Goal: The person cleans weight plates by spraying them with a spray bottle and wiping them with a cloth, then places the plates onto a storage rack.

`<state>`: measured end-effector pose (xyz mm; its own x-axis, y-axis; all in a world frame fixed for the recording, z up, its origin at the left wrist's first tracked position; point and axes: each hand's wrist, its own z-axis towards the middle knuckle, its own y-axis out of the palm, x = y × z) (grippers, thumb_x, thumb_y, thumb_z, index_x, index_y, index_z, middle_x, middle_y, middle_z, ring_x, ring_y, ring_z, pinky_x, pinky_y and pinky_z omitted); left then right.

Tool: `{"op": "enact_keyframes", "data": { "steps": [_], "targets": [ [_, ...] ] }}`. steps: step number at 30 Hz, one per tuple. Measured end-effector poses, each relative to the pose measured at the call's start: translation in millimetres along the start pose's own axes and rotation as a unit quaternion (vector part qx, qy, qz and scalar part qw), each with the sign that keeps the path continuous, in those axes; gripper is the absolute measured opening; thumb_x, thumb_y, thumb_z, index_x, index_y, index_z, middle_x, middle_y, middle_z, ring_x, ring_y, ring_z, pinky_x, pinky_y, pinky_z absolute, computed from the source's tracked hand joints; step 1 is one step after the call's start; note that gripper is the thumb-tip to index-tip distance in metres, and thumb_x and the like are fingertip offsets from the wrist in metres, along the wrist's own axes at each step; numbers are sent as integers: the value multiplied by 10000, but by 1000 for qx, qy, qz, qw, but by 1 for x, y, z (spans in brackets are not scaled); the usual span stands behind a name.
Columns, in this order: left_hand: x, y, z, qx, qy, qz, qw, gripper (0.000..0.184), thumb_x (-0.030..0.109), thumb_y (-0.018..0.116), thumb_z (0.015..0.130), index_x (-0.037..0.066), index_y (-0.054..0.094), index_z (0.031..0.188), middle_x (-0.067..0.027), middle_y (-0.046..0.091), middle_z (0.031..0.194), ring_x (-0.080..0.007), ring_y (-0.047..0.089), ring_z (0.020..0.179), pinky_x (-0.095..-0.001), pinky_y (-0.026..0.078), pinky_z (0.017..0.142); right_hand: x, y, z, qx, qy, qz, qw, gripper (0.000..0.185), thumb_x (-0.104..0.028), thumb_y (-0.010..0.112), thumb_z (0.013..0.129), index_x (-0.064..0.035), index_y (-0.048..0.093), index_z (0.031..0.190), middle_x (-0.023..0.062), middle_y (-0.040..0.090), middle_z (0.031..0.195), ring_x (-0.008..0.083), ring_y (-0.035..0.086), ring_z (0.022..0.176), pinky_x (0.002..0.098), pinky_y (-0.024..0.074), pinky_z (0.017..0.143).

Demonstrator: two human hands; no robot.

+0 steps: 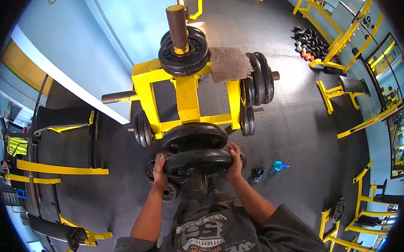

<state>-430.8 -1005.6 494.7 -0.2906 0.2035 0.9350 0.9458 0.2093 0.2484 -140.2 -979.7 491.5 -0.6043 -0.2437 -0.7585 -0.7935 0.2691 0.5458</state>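
A black weight plate (pixel 197 163) is held between my two hands, on the near peg of a yellow plate rack (pixel 187 97). My left hand (pixel 159 169) grips its left edge, thumb on top. My right hand (pixel 233 160) is wrapped round the right edge. Just beyond it, another black plate (pixel 194 136) sits on the same peg, with a small gap between the two. The peg's end (pixel 199 182) sticks out toward my body below the held plate. The fingertips of both hands are partly hidden behind the plate.
More plates (pixel 257 78) hang on the rack's sides and top, with a brown cloth (pixel 230 64) draped over it. Small plates (pixel 169 192) lie on the floor by my left forearm. A blue bottle (pixel 279 166) is at the right. Benches (pixel 64 117) and dumbbells (pixel 307 42) stand around.
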Motion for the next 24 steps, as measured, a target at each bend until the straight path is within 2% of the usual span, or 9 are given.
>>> {"op": "enact_keyframes", "data": {
  "steps": [1, 2, 4, 5, 7, 10, 13, 23, 24],
  "targets": [
    [-6, -2, 11, 40, -12, 1, 999, 496, 481, 465, 930, 85, 501, 1226, -52, 513, 1173, -172, 442, 1113, -344, 316, 996, -10, 16, 0, 43, -26, -20, 999, 644, -383, 559, 865, -83, 397, 1412, 157, 401, 1416, 281, 392, 1297, 404, 283, 1090],
    [4, 8, 14, 41, -15, 5, 999, 496, 481, 465, 930, 85, 501, 1226, -52, 513, 1173, -172, 442, 1113, -344, 316, 996, -10, 18, 5, 45, -23, -17, 999, 644, -383, 559, 865, -83, 397, 1412, 157, 401, 1416, 281, 392, 1297, 404, 283, 1090],
    [28, 37, 15, 148, -30, -39, 988, 625, 559, 439, 925, 126, 416, 1376, -75, 438, 1345, -203, 374, 1266, -349, 234, 1091, -11, 17, 15, 1, -35, -28, 999, 770, -395, 539, 881, -125, 202, 1518, 138, 161, 1563, 266, 182, 1425, 392, 158, 1146],
    [28, 36, 20, 148, -33, -38, 988, 625, 559, 439, 925, 126, 416, 1376, -75, 438, 1345, -203, 374, 1266, -349, 234, 1091, -16, 23, 17, -35, -42, -19, 998, 775, -391, 525, 893, -109, 172, 1522, 141, 149, 1573, 270, 200, 1426, 379, 158, 1148],
    [27, 32, 27, 80, -38, -52, 995, 705, 602, 373, 938, 174, 281, 1491, -104, 293, 1499, -219, 253, 1388, -345, 150, 1144, -20, 25, 26, -51, -33, -11, 998, 773, -397, 520, 892, -88, 184, 1516, 141, 165, 1569, 272, 222, 1417, 373, 162, 1147],
    [19, 27, 34, 35, -19, -93, 995, 778, 589, 418, 915, 207, 131, 1529, -85, 167, 1567, -296, 224, 1410, -439, 211, 1138, -21, 26, 34, -71, -23, -12, 997, 773, -409, 512, 890, -55, 206, 1506, 142, 198, 1560, 275, 256, 1403, 359, 171, 1144],
    [12, 20, 41, 13, 0, -40, 999, 704, 594, 295, 963, 175, 202, 1521, -135, 245, 1537, -245, 250, 1402, -361, 175, 1149, -29, 32, 35, -67, -25, -47, 996, 773, -422, 508, 886, -44, 227, 1499, 145, 223, 1550, 275, 284, 1389, 355, 197, 1137],
    [15, 19, 43, -48, -17, -66, 997, 682, 569, 297, 974, 107, 314, 1475, -121, 352, 1471, -243, 355, 1338, -350, 292, 1103, 0, 8, 51, -68, -35, -59, 995, 735, -390, 503, 896, -20, 261, 1484, 149, 311, 1503, 274, 361, 1338, 350, 263, 1106],
    [10, 15, 43, -3, -27, -43, 999, 674, 561, 316, 973, 106, 320, 1470, -120, 369, 1459, -244, 357, 1337, -357, 287, 1103, -3, 10, 50, -66, -39, -56, 995, 735, -390, 503, 896, -20, 261, 1484, 149, 311, 1503, 274, 361, 1338, 350, 263, 1106]
  ]
}}
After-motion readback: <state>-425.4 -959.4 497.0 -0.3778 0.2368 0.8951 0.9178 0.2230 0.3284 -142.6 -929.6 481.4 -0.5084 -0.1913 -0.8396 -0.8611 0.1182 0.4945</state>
